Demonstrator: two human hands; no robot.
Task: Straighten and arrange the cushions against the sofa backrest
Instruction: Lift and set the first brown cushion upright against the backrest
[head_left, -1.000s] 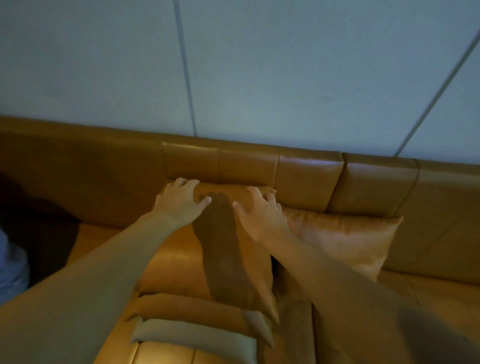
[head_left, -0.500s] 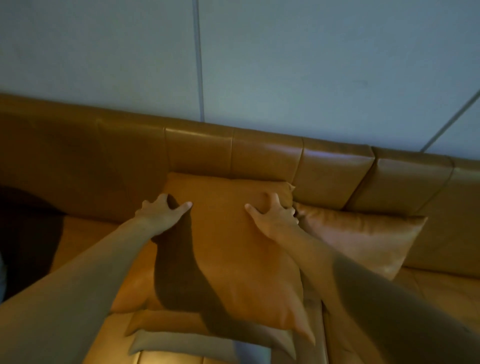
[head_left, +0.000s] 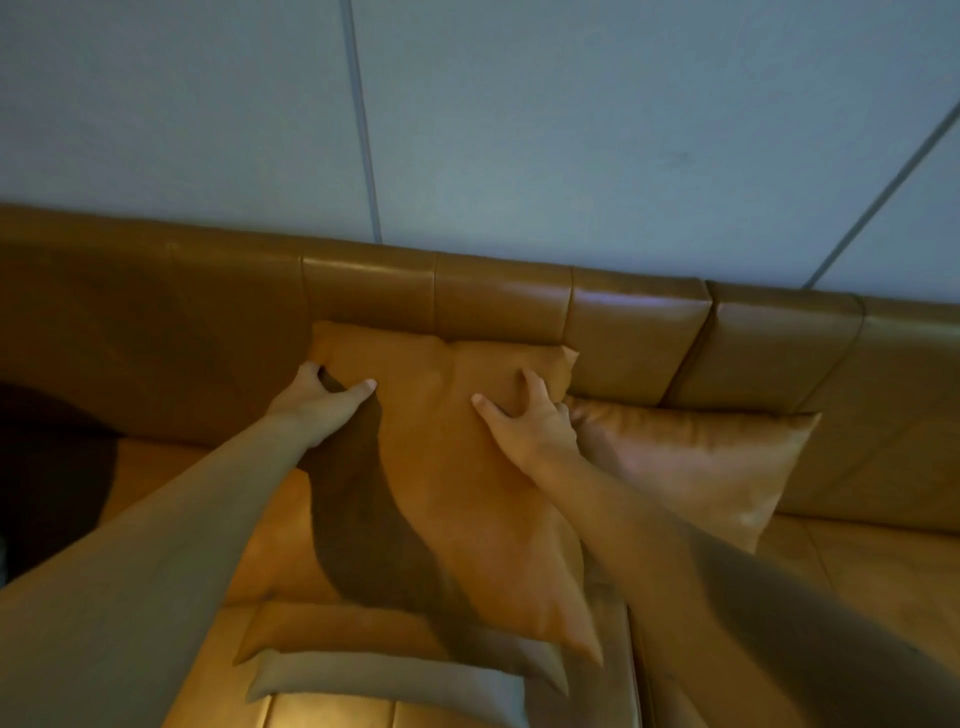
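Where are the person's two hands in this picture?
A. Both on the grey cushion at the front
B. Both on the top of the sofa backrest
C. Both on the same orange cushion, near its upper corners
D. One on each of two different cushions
C: the left hand grips the orange cushion at its upper left edge, and the right hand presses near its upper right corner.

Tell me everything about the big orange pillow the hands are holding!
The orange cushion is square, smooth and leathery-looking. It leans tilted, its top edge against the sofa backrest. The left hand grips its upper left edge, the right hand presses its upper right. An arm's shadow crosses it. It overlaps flatter cushions below.
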